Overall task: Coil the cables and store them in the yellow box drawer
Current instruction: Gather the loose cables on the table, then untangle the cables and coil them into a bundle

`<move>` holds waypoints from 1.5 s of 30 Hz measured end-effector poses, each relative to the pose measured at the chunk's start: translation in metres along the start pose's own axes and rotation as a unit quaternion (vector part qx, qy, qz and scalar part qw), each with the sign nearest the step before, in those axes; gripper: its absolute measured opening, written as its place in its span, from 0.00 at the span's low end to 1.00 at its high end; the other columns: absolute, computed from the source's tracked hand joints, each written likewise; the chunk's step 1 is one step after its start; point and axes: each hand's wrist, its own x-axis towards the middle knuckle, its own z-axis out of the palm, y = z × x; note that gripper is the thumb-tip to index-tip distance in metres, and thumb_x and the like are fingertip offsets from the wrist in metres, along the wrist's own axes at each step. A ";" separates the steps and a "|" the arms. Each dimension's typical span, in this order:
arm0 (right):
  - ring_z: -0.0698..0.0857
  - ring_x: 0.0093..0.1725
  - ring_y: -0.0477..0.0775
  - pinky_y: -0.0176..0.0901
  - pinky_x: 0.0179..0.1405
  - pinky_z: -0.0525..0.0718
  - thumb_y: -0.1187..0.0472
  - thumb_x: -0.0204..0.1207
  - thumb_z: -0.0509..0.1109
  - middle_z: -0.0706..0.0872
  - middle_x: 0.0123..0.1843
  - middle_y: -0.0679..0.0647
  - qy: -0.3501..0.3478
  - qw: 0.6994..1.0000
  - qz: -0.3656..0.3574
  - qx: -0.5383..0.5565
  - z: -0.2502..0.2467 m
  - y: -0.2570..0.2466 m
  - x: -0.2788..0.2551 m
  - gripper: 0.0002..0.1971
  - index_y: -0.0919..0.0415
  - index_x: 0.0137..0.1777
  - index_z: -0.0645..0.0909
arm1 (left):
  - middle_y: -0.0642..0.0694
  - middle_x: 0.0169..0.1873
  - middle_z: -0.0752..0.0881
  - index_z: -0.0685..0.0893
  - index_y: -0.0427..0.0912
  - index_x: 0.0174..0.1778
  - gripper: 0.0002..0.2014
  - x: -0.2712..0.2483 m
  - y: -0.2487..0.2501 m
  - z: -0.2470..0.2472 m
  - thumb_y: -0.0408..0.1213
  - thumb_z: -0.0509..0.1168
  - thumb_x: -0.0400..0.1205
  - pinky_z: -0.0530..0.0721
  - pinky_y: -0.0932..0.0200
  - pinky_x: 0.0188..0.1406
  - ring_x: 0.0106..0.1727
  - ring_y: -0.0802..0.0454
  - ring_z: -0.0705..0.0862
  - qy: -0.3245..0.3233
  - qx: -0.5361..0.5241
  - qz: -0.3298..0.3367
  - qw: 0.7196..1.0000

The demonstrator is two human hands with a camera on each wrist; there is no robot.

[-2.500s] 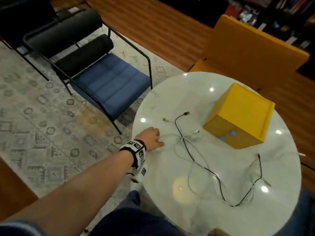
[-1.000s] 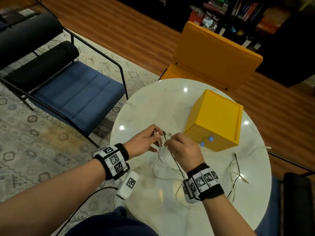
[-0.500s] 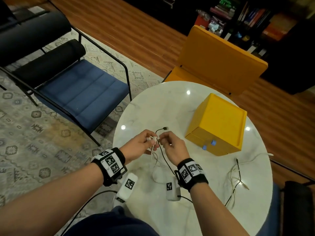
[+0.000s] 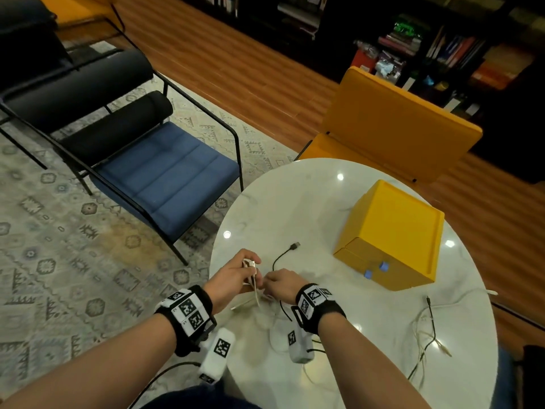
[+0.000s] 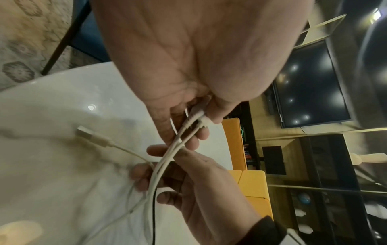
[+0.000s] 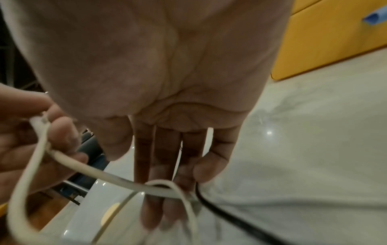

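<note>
My left hand (image 4: 250, 265) pinches two connector ends of the white cable (image 4: 256, 293) over the near left of the round white table (image 4: 295, 202). In the left wrist view the left hand (image 5: 199, 119) holds those ends up, and the white cable (image 5: 159, 165) runs down between the thumb and fingers of my right hand (image 5: 150, 162). Just below the left hand, my right hand (image 4: 267, 287) holds the cable loosely. A black cable (image 4: 280, 256) passes under it, its USB plug lying on the table. The yellow box (image 4: 395, 219) stands at the back right, its two blue-knobbed drawers (image 4: 383, 265) closed.
A tangle of white and black cables (image 4: 430, 326) lies on the right of the table. A white USB plug (image 5: 84, 132) rests on the table near my hands. A blue chair (image 4: 168, 178) stands to the left and a yellow chair (image 4: 398, 122) behind the table.
My right hand has slid from beside my left hand down along the white cable. The left hand keeps pinching the connector ends. The black plug now lies on the table.
</note>
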 end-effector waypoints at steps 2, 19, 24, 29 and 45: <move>0.86 0.37 0.42 0.36 0.36 0.75 0.43 0.79 0.62 0.87 0.34 0.43 -0.018 0.999 -0.017 0.039 0.003 0.001 -0.004 0.14 0.47 0.37 0.82 | 0.37 0.35 0.82 0.77 0.38 0.54 0.11 0.000 0.003 0.002 0.21 0.53 0.85 0.85 0.51 0.44 0.36 0.45 0.82 0.011 -0.011 -0.007 1.000; 0.82 0.39 0.59 0.55 0.43 0.86 0.62 0.84 0.63 0.82 0.49 0.57 0.384 0.818 0.127 0.410 -0.008 0.032 0.019 0.13 0.57 0.67 0.69 | 0.41 0.36 0.80 0.77 0.40 0.53 0.05 -0.007 -0.019 -0.007 0.32 0.56 0.91 0.84 0.44 0.47 0.33 0.46 0.85 0.056 0.024 -0.020 0.998; 0.84 0.58 0.68 0.51 0.52 0.80 0.43 0.79 0.67 0.81 0.66 0.65 0.320 0.887 0.209 0.258 -0.020 0.011 0.048 0.27 0.64 0.66 0.67 | 0.37 0.38 0.83 0.78 0.35 0.56 0.07 -0.007 -0.018 -0.011 0.30 0.55 0.91 0.88 0.43 0.48 0.35 0.42 0.87 0.027 -0.010 -0.023 0.999; 0.82 0.67 0.68 0.54 0.63 0.82 0.42 0.82 0.61 0.78 0.73 0.63 0.226 0.947 0.222 0.053 -0.022 -0.001 0.073 0.31 0.67 0.75 0.70 | 0.38 0.35 0.85 0.78 0.32 0.57 0.08 -0.009 -0.015 -0.015 0.31 0.55 0.92 0.87 0.39 0.53 0.36 0.42 0.88 0.012 -0.017 -0.036 0.999; 0.68 0.23 0.50 0.43 0.24 0.69 0.69 0.87 0.56 0.73 0.32 0.55 0.248 0.632 -0.034 0.734 -0.064 0.015 -0.053 0.08 0.59 0.50 0.74 | 0.40 0.34 0.81 0.79 0.35 0.54 0.09 0.015 0.049 0.016 0.27 0.54 0.90 0.76 0.55 0.27 0.26 0.49 0.74 -0.001 -0.134 0.001 0.991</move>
